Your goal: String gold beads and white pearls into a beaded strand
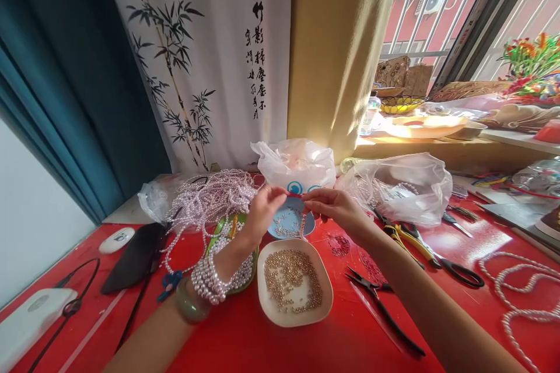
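My left hand [265, 210] is closed in a pinch above a blue bowl [273, 232]; what its fingertips hold is too small to make out. Close by on the right, my right hand [330, 205] pinches the upper end of a short strand of pale pink beads [303, 224]. The strand hangs down between the blue bowl, which has small slender pieces in it, and a cream bowl [295, 319] of gold-coloured beads. Partly behind my left forearm sits a green tray [251, 280] with pearly beads. Several pearl strands [210, 277] and a jade-like bangle [192, 301] circle my left wrist.
A heap of pink pearl strands [219, 192] lies at the back left. Plastic bags [297, 163] stand behind the bowls. Pliers [385, 309], scissors [455, 268] and a bead rope [507, 291] lie at right. A black pouch [133, 259] and cables lie at left.
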A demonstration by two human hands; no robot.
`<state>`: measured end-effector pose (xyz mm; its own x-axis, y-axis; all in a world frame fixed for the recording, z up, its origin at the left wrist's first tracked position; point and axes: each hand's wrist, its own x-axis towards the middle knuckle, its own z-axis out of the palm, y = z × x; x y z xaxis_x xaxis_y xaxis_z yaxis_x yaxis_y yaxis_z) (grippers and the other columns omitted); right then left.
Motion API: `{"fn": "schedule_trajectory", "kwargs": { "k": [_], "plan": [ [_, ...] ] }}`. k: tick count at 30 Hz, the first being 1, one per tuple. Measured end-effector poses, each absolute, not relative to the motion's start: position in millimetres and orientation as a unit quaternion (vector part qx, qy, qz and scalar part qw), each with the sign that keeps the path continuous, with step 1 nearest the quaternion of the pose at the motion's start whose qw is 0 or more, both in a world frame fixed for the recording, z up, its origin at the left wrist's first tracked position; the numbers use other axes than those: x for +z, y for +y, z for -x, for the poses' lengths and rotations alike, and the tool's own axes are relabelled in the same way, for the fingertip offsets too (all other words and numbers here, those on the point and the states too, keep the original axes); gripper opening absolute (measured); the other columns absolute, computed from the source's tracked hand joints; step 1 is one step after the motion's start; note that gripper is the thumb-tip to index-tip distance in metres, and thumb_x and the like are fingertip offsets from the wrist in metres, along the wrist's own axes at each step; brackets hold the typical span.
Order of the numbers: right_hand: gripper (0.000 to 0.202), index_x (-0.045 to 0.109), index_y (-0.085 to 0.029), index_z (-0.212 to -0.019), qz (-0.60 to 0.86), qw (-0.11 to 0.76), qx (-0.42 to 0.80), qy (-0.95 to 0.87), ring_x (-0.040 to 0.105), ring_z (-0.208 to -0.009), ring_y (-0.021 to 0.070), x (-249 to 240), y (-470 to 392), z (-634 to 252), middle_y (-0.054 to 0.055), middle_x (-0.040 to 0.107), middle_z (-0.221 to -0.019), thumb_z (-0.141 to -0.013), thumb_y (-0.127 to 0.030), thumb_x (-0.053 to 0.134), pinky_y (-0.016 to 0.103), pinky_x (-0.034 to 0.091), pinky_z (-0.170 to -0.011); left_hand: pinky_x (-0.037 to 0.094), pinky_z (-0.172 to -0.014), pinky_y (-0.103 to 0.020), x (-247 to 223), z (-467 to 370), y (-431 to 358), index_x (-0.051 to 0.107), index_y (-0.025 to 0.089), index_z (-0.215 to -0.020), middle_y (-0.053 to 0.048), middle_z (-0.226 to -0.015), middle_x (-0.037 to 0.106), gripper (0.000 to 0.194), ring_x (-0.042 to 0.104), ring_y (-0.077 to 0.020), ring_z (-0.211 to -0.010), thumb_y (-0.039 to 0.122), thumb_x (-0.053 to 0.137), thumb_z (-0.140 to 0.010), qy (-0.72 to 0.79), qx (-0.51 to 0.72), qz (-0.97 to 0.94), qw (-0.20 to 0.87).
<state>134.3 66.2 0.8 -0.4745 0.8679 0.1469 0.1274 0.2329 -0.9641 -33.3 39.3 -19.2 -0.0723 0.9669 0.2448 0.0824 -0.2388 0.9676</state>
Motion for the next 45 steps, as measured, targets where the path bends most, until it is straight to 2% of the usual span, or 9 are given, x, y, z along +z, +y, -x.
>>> {"fn": "schedule_trajectory", "kwargs": {
  "k": [3, 6, 12, 15, 19, 24, 30, 42, 45],
  "plan": [
    [0.014, 0.064, -0.017, -0.074, 0.361, 0.390, 0.504, -0.681, 0.049, -0.050, 0.0068, 1.0, 66.2, -134.0, 0.000, 0.062, -0.062, -0.069, -0.031, 0.061, 0.020, 0.037, -0.045, 0.039, -0.083, -0.034, -25.5, 24.7, 35.1, 0.056, 0.011, -0.088, -0.010, -0.082, 0.062, 0.026, 0.058, -0.0160, -0.080, 0.033, 0.048, -0.079, 0.399, 0.462, -0.504, 0.611],
    [0.017, 0.064, -0.016, -0.072, 0.369, 0.417, 0.513, -0.654, 0.050, -0.053, 0.0059, 3.4, 66.1, -135.9, 0.003, 0.065, -0.070, -0.071, -0.032, 0.060, 0.018, 0.039, -0.047, 0.039, -0.082, -0.033, -26.6, 20.4, 30.6, 0.059, 0.009, -0.086, -0.009, -0.079, 0.064, 0.026, 0.059, -0.0154, -0.078, 0.033, 0.053, -0.077, 0.349, 0.423, -0.491, 0.677],
    [0.011, 0.060, -0.019, -0.072, 0.324, 0.525, 0.598, -0.512, 0.061, -0.060, 0.0082, 9.5, 75.0, -149.4, 0.001, 0.067, -0.075, -0.070, -0.030, 0.062, 0.015, 0.047, -0.051, 0.040, -0.067, -0.025, -18.2, 31.7, 30.2, 0.061, 0.009, -0.091, -0.007, -0.077, 0.063, 0.027, 0.054, -0.0086, -0.063, 0.025, 0.064, -0.068, 0.364, 0.404, -0.506, 0.669],
    [0.004, 0.061, -0.019, -0.071, 0.332, 0.580, 0.592, -0.451, 0.062, -0.060, 0.0070, 12.6, 81.2, -158.7, 0.000, 0.066, -0.070, -0.072, -0.023, 0.060, 0.012, 0.048, -0.049, 0.037, -0.057, -0.022, -15.0, 39.8, 31.5, 0.062, 0.010, -0.093, -0.006, -0.077, 0.062, 0.029, 0.049, -0.0056, -0.056, 0.027, 0.063, -0.069, 0.378, 0.373, -0.520, 0.669],
    [0.010, 0.064, -0.017, -0.077, 0.340, 0.616, 0.575, -0.416, 0.062, -0.056, 0.0063, 15.8, 87.1, -168.4, 0.002, 0.067, -0.068, -0.075, -0.014, 0.054, 0.010, 0.049, -0.049, 0.037, -0.057, -0.023, -16.8, 48.1, 34.4, 0.061, 0.011, -0.099, -0.008, -0.082, 0.062, 0.034, 0.049, -0.0059, -0.056, 0.029, 0.062, -0.070, 0.371, 0.367, -0.517, 0.679],
    [0.016, 0.065, -0.014, -0.075, 0.354, 0.628, 0.568, -0.397, 0.062, -0.054, 0.0072, 16.7, 91.1, -174.5, 0.004, 0.068, -0.065, -0.076, -0.009, 0.049, 0.011, 0.050, -0.047, 0.029, -0.047, -0.018, -24.3, 55.5, 40.3, 0.061, 0.010, -0.098, -0.009, -0.082, 0.062, 0.032, 0.037, -0.0019, -0.049, 0.023, 0.062, -0.069, 0.358, 0.374, -0.508, 0.688],
    [0.012, 0.066, -0.014, -0.069, 0.353, 0.637, 0.550, -0.410, 0.061, -0.055, 0.0066, 12.2, 94.7, -179.1, 0.002, 0.066, -0.067, -0.073, -0.011, 0.055, 0.011, 0.051, -0.051, 0.037, -0.056, -0.020, -26.1, 58.7, 42.0, 0.062, 0.010, -0.096, -0.010, -0.085, 0.064, 0.028, 0.047, -0.0047, -0.057, 0.019, 0.061, -0.070, 0.355, 0.380, -0.489, 0.701],
    [0.007, 0.068, -0.013, -0.072, 0.366, 0.636, 0.534, -0.419, 0.060, -0.055, 0.0056, 12.0, 95.6, -184.7, 0.002, 0.066, -0.068, -0.066, -0.013, 0.063, 0.009, 0.050, -0.050, 0.031, -0.049, -0.019, -26.7, 59.5, 42.1, 0.060, 0.011, -0.097, -0.010, -0.087, 0.063, 0.032, 0.038, -0.0024, -0.050, 0.022, 0.064, -0.068, 0.380, 0.367, -0.518, 0.673],
    [0.008, 0.068, -0.014, -0.072, 0.367, 0.642, 0.529, -0.416, 0.061, -0.056, 0.0057, 13.4, 93.9, -185.5, 0.002, 0.066, -0.067, -0.066, -0.012, 0.063, 0.009, 0.050, -0.050, 0.025, -0.045, -0.019, -32.0, 60.0, 45.5, 0.060, 0.011, -0.095, -0.008, -0.080, 0.063, 0.032, 0.033, -0.0017, -0.047, 0.024, 0.065, -0.066, 0.392, 0.353, -0.533, 0.662]
  ]
}}
